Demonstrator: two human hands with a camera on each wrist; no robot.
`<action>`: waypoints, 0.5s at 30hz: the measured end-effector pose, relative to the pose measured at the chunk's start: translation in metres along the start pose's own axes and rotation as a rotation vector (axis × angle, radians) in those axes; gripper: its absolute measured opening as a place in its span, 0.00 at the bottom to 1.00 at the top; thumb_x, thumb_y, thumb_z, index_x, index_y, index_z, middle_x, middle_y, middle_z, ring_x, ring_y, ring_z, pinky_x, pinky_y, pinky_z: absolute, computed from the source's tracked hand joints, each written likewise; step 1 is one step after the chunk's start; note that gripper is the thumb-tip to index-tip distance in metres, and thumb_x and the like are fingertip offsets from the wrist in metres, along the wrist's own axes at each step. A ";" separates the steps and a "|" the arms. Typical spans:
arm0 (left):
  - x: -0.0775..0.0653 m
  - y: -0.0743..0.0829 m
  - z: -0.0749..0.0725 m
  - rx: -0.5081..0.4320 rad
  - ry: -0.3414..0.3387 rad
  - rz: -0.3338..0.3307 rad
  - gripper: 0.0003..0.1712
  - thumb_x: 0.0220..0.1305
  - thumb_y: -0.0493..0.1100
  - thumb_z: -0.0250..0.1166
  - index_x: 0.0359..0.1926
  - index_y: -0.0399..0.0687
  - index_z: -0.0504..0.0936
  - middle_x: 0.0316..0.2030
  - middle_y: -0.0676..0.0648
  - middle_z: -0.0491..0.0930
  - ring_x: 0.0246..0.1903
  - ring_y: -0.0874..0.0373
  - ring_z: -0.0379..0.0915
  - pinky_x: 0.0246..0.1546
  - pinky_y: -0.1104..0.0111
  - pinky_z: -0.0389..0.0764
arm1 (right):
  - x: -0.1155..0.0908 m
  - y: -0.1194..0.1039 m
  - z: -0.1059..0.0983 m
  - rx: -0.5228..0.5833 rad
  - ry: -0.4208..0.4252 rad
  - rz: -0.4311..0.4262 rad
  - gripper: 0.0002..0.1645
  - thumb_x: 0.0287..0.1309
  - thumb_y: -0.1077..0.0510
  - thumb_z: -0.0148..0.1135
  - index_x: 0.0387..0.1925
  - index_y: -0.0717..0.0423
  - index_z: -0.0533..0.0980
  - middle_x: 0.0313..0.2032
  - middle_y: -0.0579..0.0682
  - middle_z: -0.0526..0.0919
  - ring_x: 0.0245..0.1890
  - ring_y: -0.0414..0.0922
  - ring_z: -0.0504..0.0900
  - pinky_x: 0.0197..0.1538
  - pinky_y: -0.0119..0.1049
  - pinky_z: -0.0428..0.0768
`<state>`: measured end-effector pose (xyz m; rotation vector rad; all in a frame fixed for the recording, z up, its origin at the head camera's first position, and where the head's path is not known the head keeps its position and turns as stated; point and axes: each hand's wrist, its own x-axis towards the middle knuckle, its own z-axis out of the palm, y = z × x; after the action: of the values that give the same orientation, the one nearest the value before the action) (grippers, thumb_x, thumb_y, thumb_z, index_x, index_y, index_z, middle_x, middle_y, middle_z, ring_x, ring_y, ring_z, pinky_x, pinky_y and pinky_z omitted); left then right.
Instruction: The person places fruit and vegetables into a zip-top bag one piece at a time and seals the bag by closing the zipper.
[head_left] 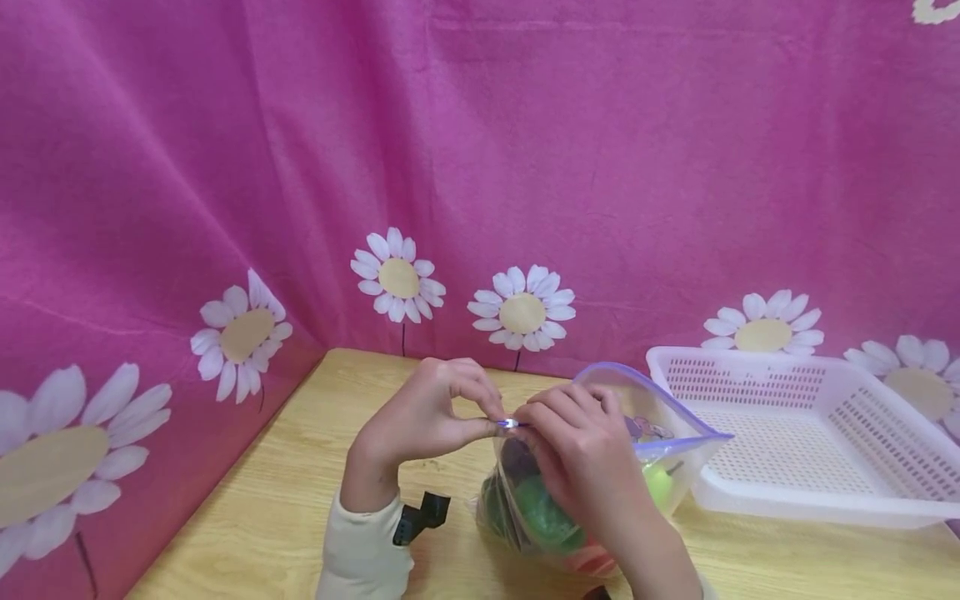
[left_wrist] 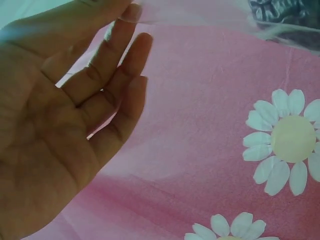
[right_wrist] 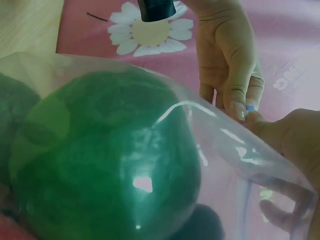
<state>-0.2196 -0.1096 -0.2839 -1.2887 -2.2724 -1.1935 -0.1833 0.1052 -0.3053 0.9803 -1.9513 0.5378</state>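
Note:
A clear zip bag with a purple zip edge stands on the table, its mouth gaping at the right. Through the plastic show a large round green item, a yellow-green one, something red and dark shapes; their exact kinds are unclear. My left hand pinches the left end of the zip edge between thumb and index finger, the other fingers loosely bent in the left wrist view. Right beside it, my right hand grips the same edge, thumb partly hidden. A small shiny white-and-purple piece shows between the fingertips.
A white perforated plastic basket stands to the right, close against the bag. Behind the wooden table hangs a pink cloth with white flowers, which also runs along the left side.

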 end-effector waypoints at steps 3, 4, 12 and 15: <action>0.002 -0.001 0.001 0.001 0.011 0.025 0.05 0.51 0.33 0.79 0.29 0.45 0.92 0.29 0.57 0.85 0.37 0.66 0.79 0.42 0.70 0.82 | 0.000 0.000 0.000 -0.020 -0.002 0.019 0.04 0.57 0.58 0.69 0.35 0.54 0.83 0.34 0.44 0.85 0.38 0.45 0.82 0.47 0.47 0.71; 0.002 -0.001 0.001 -0.001 0.014 0.030 0.05 0.51 0.33 0.79 0.29 0.45 0.92 0.29 0.57 0.85 0.37 0.66 0.79 0.42 0.70 0.82 | 0.000 0.000 0.000 -0.023 -0.007 0.025 0.04 0.58 0.58 0.68 0.35 0.53 0.83 0.34 0.44 0.85 0.38 0.45 0.82 0.47 0.47 0.71; -0.002 -0.012 -0.004 0.015 0.077 0.055 0.08 0.50 0.30 0.79 0.30 0.47 0.92 0.30 0.56 0.86 0.36 0.64 0.79 0.42 0.68 0.82 | -0.003 0.012 -0.012 -0.067 -0.079 0.077 0.06 0.54 0.62 0.70 0.34 0.51 0.81 0.35 0.42 0.84 0.41 0.44 0.82 0.49 0.48 0.70; -0.004 -0.017 -0.007 0.027 0.106 0.048 0.10 0.50 0.29 0.78 0.29 0.48 0.91 0.30 0.56 0.86 0.37 0.63 0.79 0.42 0.66 0.81 | -0.005 0.021 -0.020 -0.077 -0.091 0.096 0.09 0.50 0.64 0.72 0.33 0.50 0.81 0.34 0.41 0.84 0.41 0.43 0.81 0.49 0.48 0.69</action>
<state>-0.2322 -0.1216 -0.2912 -1.2333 -2.1637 -1.1810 -0.1886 0.1337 -0.2987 0.8794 -2.0927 0.4749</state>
